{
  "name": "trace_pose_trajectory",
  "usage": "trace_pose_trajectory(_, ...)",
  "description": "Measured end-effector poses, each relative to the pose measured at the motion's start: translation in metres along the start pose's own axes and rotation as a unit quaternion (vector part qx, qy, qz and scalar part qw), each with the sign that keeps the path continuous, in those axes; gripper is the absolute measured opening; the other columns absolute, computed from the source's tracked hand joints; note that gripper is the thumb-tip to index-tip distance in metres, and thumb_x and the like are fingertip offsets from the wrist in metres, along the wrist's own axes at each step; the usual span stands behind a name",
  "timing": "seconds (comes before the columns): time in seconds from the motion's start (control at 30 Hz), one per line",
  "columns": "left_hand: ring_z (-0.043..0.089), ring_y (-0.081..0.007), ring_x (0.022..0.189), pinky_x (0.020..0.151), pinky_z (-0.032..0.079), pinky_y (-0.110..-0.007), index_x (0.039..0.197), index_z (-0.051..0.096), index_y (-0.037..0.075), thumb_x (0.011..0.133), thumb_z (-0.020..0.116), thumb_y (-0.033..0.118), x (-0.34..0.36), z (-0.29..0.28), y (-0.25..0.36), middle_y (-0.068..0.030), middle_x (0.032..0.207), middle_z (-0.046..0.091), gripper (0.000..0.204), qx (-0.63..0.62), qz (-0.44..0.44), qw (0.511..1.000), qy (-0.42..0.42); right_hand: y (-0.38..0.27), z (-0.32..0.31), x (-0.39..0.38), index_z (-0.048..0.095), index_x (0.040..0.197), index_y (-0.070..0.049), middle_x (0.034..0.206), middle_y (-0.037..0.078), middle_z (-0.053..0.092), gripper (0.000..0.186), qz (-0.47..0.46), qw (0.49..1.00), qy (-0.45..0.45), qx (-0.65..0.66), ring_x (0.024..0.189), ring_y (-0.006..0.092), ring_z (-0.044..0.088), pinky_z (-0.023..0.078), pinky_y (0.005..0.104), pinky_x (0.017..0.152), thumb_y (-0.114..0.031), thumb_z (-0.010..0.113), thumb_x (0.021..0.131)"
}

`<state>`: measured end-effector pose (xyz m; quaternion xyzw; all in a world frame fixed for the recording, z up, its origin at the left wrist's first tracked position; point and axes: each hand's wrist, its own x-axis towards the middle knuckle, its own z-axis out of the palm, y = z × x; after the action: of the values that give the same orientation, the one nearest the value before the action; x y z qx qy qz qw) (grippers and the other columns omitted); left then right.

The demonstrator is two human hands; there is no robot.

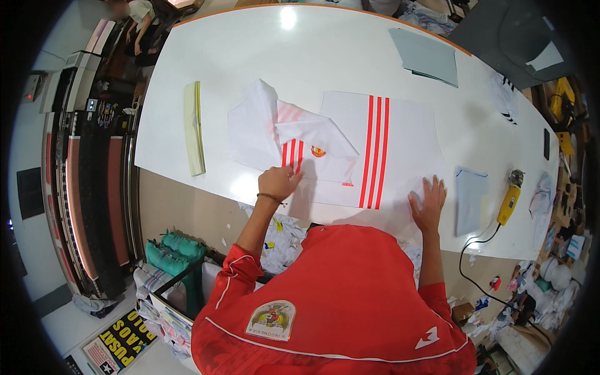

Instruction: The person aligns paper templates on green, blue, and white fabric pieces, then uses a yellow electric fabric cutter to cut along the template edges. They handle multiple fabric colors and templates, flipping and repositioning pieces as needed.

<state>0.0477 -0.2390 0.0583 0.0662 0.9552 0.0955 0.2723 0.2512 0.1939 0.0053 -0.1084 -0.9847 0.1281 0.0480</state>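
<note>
A thin white fabric piece (253,122) with red stripes and a small round crest lies partly folded over on the table. My left hand (279,183) is closed on its near edge, by the stripes; the fingertips are partly hidden. Beside it, to the right, another white fabric panel (409,150) is spread flat, with three long red stripes running across it from far to near. The folded piece lies against or over this panel's left side. My right hand (429,203) rests with its fingers spread on the panel's near right corner.
On the white table (187,62) lie a long cream strip (193,128), grey-green sheets (426,56) and a folded white piece (470,197). A yellow handheld electric cutter (510,201) trails a black cable off the near edge. A large printer-like machine (78,187) and a person (142,25) are at left.
</note>
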Motion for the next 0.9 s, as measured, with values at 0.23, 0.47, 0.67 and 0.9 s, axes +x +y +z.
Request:
trace_pose_trajectory(0.23,0.073,-0.0326,0.091,0.082,0.059,-0.043,0.114,0.075,0.008,0.089,0.074,0.018,0.059,-0.014,-0.091,-0.0143,0.105,0.076,0.027,-0.170,0.017,0.938,0.300,-0.128,0.011,0.095,0.075,0.103,-0.008,0.095,0.008,0.070,0.019,-0.167,0.959,0.067,0.218,0.098,0.0303,0.065,0.048,0.0451,0.095,-0.014,0.080,0.086)
trace_pose_trajectory(0.47,0.055,-0.0447,0.133,0.112,0.046,-0.048,0.147,0.054,0.002,0.097,0.072,0.027,0.128,-0.032,-0.129,-0.0269,0.144,0.058,0.059,-0.188,0.058,0.911,0.362,-0.279,0.059,0.185,0.072,0.108,-0.007,0.103,0.008,0.067,0.020,-0.317,0.920,-0.004,0.229,0.095,0.0292,0.068,0.054,0.0452,0.087,-0.015,0.073,0.090)
trace_pose_trajectory(0.67,0.013,-0.0425,0.161,0.129,0.014,-0.057,0.166,0.026,0.006,0.100,0.058,0.051,0.107,0.016,-0.117,-0.0270,0.171,0.020,0.086,0.013,-0.046,0.958,0.282,-0.294,0.110,0.235,0.069,0.112,-0.007,0.115,0.012,0.065,0.021,-0.246,0.949,-0.137,0.139,0.099,0.0303,0.071,0.059,0.0462,0.078,-0.012,0.068,0.091)
trace_pose_trajectory(0.9,0.005,-0.0469,0.161,0.129,0.005,-0.061,0.168,0.023,0.008,0.096,0.058,0.064,0.095,0.027,-0.119,-0.0274,0.173,0.013,0.097,-0.016,-0.109,0.952,0.285,-0.213,0.112,0.346,0.064,0.122,-0.005,0.124,0.020,0.064,0.031,0.165,0.856,-0.073,0.485,0.097,0.0264,0.073,0.056,0.0408,0.082,-0.012,0.069,0.093)
